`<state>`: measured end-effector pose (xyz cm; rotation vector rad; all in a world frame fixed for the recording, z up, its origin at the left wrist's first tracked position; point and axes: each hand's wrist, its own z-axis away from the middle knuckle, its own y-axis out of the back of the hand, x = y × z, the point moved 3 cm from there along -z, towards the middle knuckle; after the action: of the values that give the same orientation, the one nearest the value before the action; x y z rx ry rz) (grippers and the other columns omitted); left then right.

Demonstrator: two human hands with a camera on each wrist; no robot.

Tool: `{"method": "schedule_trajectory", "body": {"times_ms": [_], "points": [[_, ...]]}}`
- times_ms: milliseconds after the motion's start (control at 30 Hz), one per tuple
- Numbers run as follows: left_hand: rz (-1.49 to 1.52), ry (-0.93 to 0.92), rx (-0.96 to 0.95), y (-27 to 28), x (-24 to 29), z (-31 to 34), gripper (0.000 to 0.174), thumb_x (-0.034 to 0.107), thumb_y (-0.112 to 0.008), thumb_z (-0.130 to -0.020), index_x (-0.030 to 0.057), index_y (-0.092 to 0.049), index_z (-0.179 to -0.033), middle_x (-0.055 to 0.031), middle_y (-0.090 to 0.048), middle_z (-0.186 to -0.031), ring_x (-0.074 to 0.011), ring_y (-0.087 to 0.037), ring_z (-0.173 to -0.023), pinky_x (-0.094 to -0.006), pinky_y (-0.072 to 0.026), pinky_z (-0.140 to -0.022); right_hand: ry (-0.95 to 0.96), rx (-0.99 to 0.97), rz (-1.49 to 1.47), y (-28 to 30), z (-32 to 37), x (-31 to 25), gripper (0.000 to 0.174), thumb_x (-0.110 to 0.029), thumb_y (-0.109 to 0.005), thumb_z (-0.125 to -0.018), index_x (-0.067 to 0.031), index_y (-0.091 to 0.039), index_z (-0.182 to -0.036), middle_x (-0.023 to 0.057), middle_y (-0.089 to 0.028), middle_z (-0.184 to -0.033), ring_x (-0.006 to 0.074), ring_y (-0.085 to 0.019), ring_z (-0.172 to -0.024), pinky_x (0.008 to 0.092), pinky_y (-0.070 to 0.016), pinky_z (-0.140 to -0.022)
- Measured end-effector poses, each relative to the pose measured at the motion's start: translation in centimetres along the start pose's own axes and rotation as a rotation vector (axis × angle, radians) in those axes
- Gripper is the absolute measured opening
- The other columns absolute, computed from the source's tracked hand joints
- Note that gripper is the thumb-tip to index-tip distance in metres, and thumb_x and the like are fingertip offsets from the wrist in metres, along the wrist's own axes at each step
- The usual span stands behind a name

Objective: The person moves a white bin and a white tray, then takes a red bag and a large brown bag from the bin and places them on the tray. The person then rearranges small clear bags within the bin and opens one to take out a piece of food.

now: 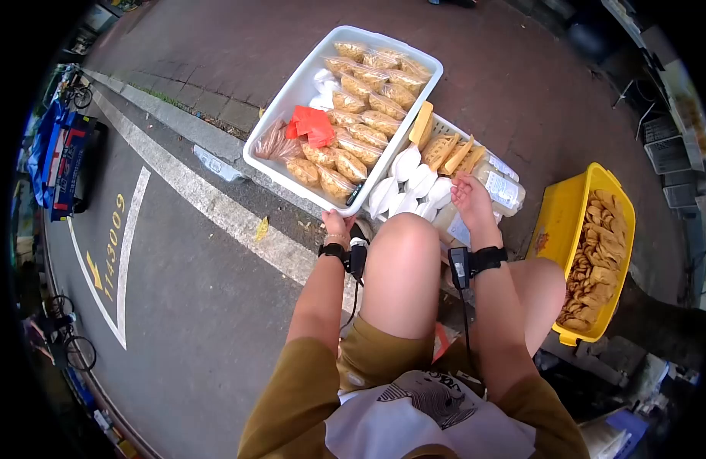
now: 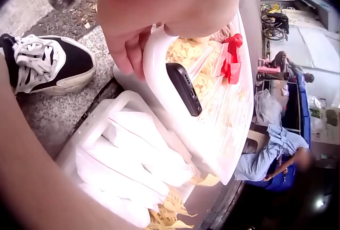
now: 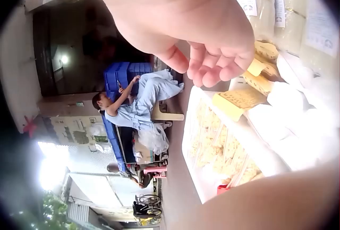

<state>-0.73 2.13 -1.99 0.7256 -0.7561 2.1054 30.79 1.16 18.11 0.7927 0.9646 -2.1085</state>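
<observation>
My left hand (image 1: pixel 337 223) grips the near corner of a large white plastic tub (image 1: pixel 303 84), its fingers curled round the rim in the left wrist view. Clear bags of yellowish snack food (image 1: pixel 379 122) lie in rows inside, with a red bag (image 1: pixel 313 126) toward the left. A black phone (image 2: pixel 184 89) leans in the corner close to the left hand. Over a smaller white basket (image 1: pixel 444 126) hovers my right hand (image 1: pixel 473 200), fingers loosely bent and holding nothing. Below it are white wrapped bundles (image 1: pixel 421 182), yellow printed paper packs (image 1: pixel 456 157) and clear packs with labels (image 1: pixel 502 187).
At the right stands a yellow crate (image 1: pixel 551 218) of brown flat pieces (image 1: pixel 597 252). A kerb and white road line run past the tub's left side. The person's knee (image 1: pixel 402 245) is close to the tub. Another person in light blue (image 3: pixel 141 102) sits farther off.
</observation>
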Motion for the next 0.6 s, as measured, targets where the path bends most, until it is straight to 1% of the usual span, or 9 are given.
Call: {"method": "schedule_trajectory", "body": {"times_ms": [67, 100, 200, 333, 400, 433, 500, 533, 600], "points": [[0.067, -0.017, 0.016, -0.9, 0.3, 2.9, 0.021, 0.023, -0.030, -0.096, 0.0088, -0.032, -0.111, -0.0142, -0.053, -0.100, -0.0254, -0.061, -0.074, -0.0361, -0.0547, -0.064, -0.122, 0.066, 0.087, -0.3, 1.2, -0.1, 0.020, -0.023, -0.055, -0.082, -0.0091, -0.056, -0.098, 0.0019, -0.058, -0.082, 0.0116, -0.053, -0.072, 0.0246, -0.0420, -0.065], [0.097, -0.164, -0.024, -2.8, 3.5, -0.3, 0.021, 0.023, -0.029, -0.096, 0.0092, -0.032, -0.112, -0.0133, -0.052, -0.102, -0.0250, -0.061, -0.079, -0.0363, -0.0541, -0.066, -0.086, 0.028, 0.050, -2.9, -1.9, -0.9, 0.020, -0.023, -0.055, -0.082, -0.0091, -0.056, -0.098, 0.0019, -0.058, -0.082, 0.0116, -0.053, -0.072, 0.0246, -0.0420, -0.065], [0.119, -0.161, 0.021, -0.3, 1.5, -1.3, 0.021, 0.023, -0.029, -0.097, 0.0097, -0.032, -0.113, -0.0127, -0.051, -0.106, -0.0245, -0.059, -0.084, -0.0374, -0.0530, -0.070, -0.075, 0.024, 0.186, -3.2, -2.4, -2.0, 0.016, -0.020, -0.055, -0.082, -0.0103, -0.058, -0.095, 0.0010, -0.058, -0.078, 0.0099, -0.052, -0.070, 0.0240, -0.0416, -0.063], [-0.039, -0.124, -0.041, 1.1, 5.4, -4.0, 0.024, 0.023, -0.030, -0.097, 0.0099, -0.032, -0.117, -0.0130, -0.052, -0.107, -0.0242, -0.061, -0.085, -0.0358, -0.0538, -0.068, 0.034, 0.038, 0.398, -4.9, -6.7, -5.2, 0.015, -0.021, -0.056, -0.082, -0.0086, -0.058, -0.090, 0.0019, -0.058, -0.075, 0.0117, -0.053, -0.070, 0.0263, -0.0432, -0.065], [-0.102, -0.108, -0.079, 1.3, 7.9, -6.5, 0.026, 0.027, -0.030, -0.097, 0.0097, -0.032, -0.117, -0.0132, -0.054, -0.107, -0.0238, -0.063, -0.084, -0.0344, -0.0549, -0.067, 0.403, -0.044, 0.952, -6.3, -8.6, -7.5, 0.015, -0.019, -0.055, -0.080, -0.0058, -0.058, -0.086, 0.0053, -0.058, -0.080, 0.0183, -0.056, -0.078, 0.0320, -0.0451, -0.070], [-0.143, -0.117, -0.058, 0.8, 9.4, -7.5, 0.026, 0.027, -0.030, -0.097, 0.0098, -0.034, -0.116, -0.0129, -0.056, -0.103, -0.0237, -0.063, -0.082, -0.0352, -0.0549, -0.068, 0.410, -0.035, 0.948, -6.6, -9.3, -9.0, 0.015, -0.019, -0.055, -0.080, -0.0058, -0.058, -0.086, 0.0053, -0.058, -0.080, 0.0183, -0.056, -0.078, 0.0320, -0.0451, -0.070], [-0.192, -0.147, -0.045, 0.3, 11.7, -9.5, 0.026, 0.027, -0.030, -0.097, 0.0099, -0.037, -0.115, -0.0124, -0.057, -0.101, -0.0237, -0.063, -0.080, -0.0357, -0.0549, -0.069, 0.751, -0.049, 1.657, -7.7, -10.1, -12.4, 0.014, -0.016, -0.054, -0.077, -0.0044, -0.058, -0.084, 0.0087, -0.057, -0.087, 0.0261, -0.056, -0.088, 0.0381, -0.0448, -0.076], [-0.194, -0.147, -0.055, 0.1, 12.7, -9.8, 0.026, 0.027, -0.030, -0.097, 0.0101, -0.038, -0.115, -0.0119, -0.057, -0.100, -0.0233, -0.063, -0.080, -0.0359, -0.0548, -0.068, 0.780, -0.044, 1.841, -8.2, -10.2, -13.6, 0.013, -0.012, -0.054, -0.074, -0.0065, -0.059, -0.084, 0.0095, -0.056, -0.092, 0.0276, -0.053, -0.095, 0.0397, -0.0433, -0.078], [-0.217, -0.131, -0.069, -0.4, 15.1, -11.4, 0.029, 0.027, -0.032, -0.096, 0.0101, -0.041, -0.118, -0.0103, -0.058, -0.100, -0.0226, -0.063, -0.080, -0.0363, -0.0547, -0.068, 0.841, -0.067, 1.978, -8.0, -12.8, -14.8, 0.013, -0.011, -0.054, -0.074, -0.0076, -0.059, -0.085, 0.0087, -0.056, -0.093, 0.0260, -0.052, -0.096, 0.0389, -0.0426, -0.079]]}}
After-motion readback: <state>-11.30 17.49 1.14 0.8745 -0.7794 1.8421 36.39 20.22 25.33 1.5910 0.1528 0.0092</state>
